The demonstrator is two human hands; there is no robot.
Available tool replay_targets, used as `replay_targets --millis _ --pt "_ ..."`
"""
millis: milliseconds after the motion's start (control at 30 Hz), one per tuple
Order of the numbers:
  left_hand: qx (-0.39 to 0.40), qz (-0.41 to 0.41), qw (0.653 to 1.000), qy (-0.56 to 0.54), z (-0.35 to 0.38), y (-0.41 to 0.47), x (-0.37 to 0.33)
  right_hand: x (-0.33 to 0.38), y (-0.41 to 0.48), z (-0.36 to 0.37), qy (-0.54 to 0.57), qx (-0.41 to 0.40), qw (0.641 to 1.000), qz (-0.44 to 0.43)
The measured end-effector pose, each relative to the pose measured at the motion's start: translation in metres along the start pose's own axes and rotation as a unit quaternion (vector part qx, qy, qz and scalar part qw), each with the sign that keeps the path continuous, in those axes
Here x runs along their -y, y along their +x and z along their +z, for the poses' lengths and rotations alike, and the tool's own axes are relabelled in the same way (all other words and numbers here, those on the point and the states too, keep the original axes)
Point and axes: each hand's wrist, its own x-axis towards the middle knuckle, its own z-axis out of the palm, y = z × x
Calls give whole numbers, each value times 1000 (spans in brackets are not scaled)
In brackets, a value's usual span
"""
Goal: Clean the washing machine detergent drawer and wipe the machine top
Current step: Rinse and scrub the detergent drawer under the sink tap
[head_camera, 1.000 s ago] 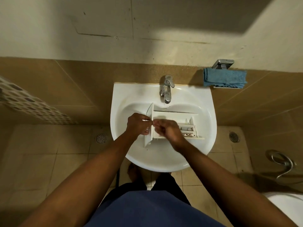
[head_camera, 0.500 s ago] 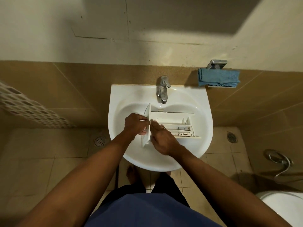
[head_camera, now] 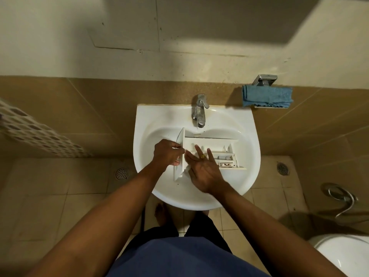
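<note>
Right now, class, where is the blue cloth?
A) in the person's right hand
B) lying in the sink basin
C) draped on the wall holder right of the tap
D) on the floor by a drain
C: the blue cloth hangs over the metal wall holder, up and right of the tap, while the left hand and right hand are at the detergent drawer in the sink.

White sink (head_camera: pixel 151 120) holds the detergent drawer (head_camera: pixel 211 142).
</note>
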Motion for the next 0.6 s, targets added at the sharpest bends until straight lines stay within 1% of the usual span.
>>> replay_targets --millis 100,200,300,433,500,600 --pt "5 6 1000 -4 -1 -1 1 13 -28 8 -7 -22 1000 -7" --pt "5 9 1000 0 -1 -1 1 10 -38 14 -16 -30 999 -17" --pt "5 7 1000 5 -2 -2 0 -1 -12 12 -14 -26 1000 -2" --pt "-2 6 1000 6 0 -3 -1 -3 24 7 -16 -2 999 38" --pt "-5 9 1000 -2 1 -3 -1 5 14 10 -2 -8 999 45" --pt "-1 9 1000 -3 0 -2 1 19 -26 21 3 -37 999 20"
